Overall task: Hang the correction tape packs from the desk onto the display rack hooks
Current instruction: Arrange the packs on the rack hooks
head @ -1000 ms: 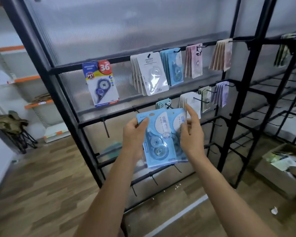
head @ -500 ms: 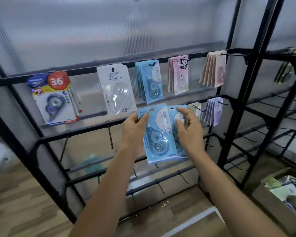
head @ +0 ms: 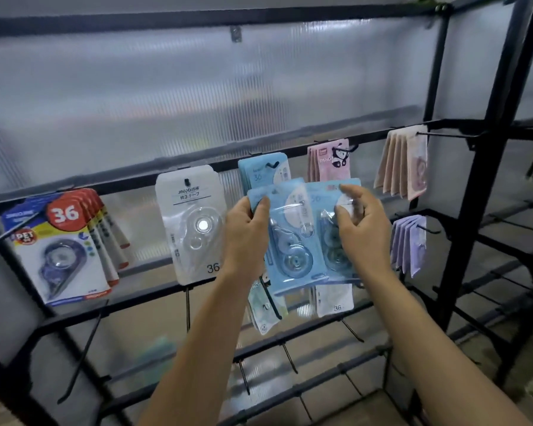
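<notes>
Black display rack (head: 462, 210) against ribbed translucent panel; left hand (head: 246, 238) pinches front blue correction tape pack (head: 290, 238) at its upper corner; right hand (head: 362, 229) grips rear blue pack (head: 326, 210); both packs raised before hung blue packs (head: 259, 170).

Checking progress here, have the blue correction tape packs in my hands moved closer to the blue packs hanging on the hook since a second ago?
Yes. The held blue packs rose toward the hanging blue packs and now overlap their lower edge.
</notes>
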Available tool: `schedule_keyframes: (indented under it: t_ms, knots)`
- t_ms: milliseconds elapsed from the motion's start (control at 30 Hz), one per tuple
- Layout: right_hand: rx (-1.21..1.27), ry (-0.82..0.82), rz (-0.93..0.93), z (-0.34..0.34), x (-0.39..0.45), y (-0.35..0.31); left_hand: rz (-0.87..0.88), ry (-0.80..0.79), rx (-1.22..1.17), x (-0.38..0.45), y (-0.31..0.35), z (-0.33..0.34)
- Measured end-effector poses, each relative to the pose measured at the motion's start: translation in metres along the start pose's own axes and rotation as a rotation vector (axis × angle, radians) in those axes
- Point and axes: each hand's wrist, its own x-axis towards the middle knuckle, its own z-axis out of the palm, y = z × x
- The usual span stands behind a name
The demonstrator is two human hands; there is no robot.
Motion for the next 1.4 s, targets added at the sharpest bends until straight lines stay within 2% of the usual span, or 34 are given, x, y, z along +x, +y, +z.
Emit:
schedule_keyframes:
  t_ms: [200,500,633,800,1033,1400]
  knots:
    - [0.027,0.030,-0.013,0.006,0.036,0.003,0.081,0.014,0.029,0.033,-0.001,0.012]
    - [0.089,-0.022,-0.187,0.011,0.077,-0.006,0.168,0.157,0.100,0.064,-0.012,0.027]
    - [0.134,-0.051,-0.221,0.014,0.084,-0.004,0.148,0.229,0.142,0.069,-0.020,0.030]
    - [0.268,-0.293,-0.115,0.025,0.082,-0.006,0.166,0.329,0.270,0.078,-0.022,0.029]
    - [0.312,-0.425,-0.120,0.040,0.071,-0.012,0.294,0.444,0.595,0.084,-0.017,0.029]
    - [0.283,-0.460,-0.132,0.046,0.069,-0.012,0.267,0.399,0.429,0.078,-0.028,0.023]
